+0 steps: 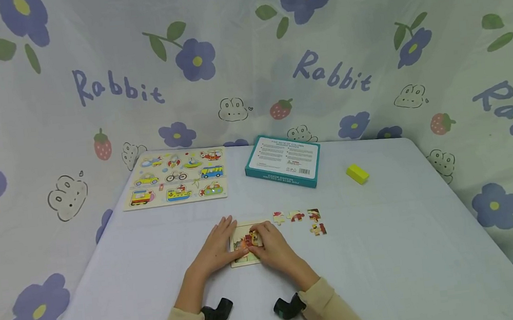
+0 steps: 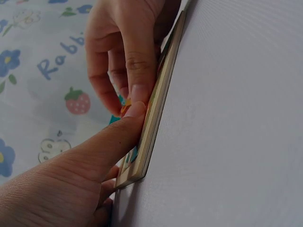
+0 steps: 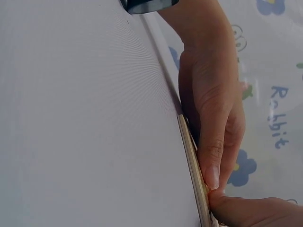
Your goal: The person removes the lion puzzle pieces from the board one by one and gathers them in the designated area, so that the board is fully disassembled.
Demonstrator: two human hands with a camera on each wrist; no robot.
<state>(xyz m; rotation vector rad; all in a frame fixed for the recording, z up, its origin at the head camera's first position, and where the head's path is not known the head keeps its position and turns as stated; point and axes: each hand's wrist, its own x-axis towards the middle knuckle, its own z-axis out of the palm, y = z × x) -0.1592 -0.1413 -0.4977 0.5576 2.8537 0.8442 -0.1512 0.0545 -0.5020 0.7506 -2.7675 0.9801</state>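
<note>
The left hand (image 1: 218,247) rests straight-fingered at the left edge of the tray (image 1: 246,264) while the right hand (image 1: 271,246) pinches a puzzle piece (image 1: 254,238) near the right edge — best pressed level.

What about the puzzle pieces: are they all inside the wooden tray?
No, four puzzle pieces lie on the white table, outside the wooden tray, in the head view.
</note>
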